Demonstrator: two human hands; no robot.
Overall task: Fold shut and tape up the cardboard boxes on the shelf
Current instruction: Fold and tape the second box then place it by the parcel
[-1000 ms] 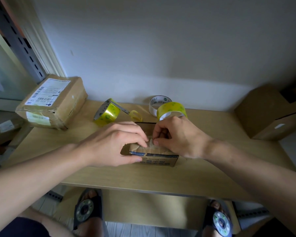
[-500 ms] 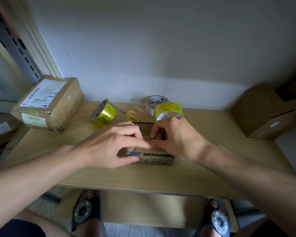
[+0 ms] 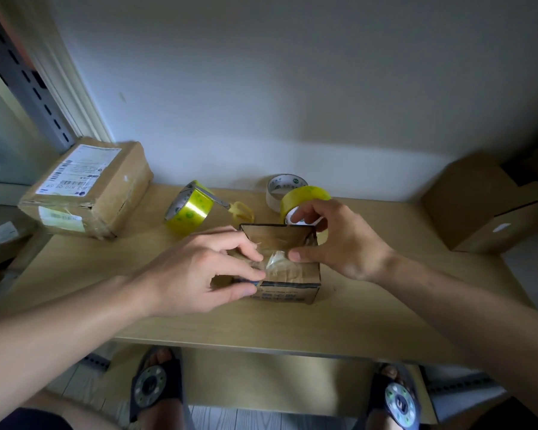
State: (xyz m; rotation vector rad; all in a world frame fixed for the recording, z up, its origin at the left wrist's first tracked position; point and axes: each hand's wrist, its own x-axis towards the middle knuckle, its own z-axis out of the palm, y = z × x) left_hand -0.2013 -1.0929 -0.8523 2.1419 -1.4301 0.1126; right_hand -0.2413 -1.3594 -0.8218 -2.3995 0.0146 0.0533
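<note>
The small brown cardboard box (image 3: 288, 273) sits near the front middle of the pale wooden shelf (image 3: 370, 321), straight ahead of the person, probably so both hands can work its top at once. The left hand (image 3: 199, 274) rests over the box's left side, its fingers (image 3: 246, 268) curled onto the crumpled near flaps, where old clear tape shines; this looks like a hold to keep those flaps pressed down. The right hand (image 3: 339, 240) comes from the other side: its thumb presses on the folded flaps, and its fingers (image 3: 302, 212) curl over the back flap (image 3: 278, 235), which stands upright. That grip suggests the back flap is about to be folded forward over the others. What is inside the box cannot be told, as hands and flaps cover the opening.

The tools lie just behind the box, within easy reach: a yellow-tinted roll of clear tape (image 3: 190, 209) lying tilted, yellow-handled scissors (image 3: 235, 207) beside it, a second yellow tape roll (image 3: 305, 197) standing on edge behind the right hand, and a near-empty white tape core (image 3: 284, 187) against the wall. A labelled brown parcel (image 3: 87, 187) lies shut at the left end; a plain brown carton (image 3: 491, 209) stands at the right end, its contents hidden.
</note>
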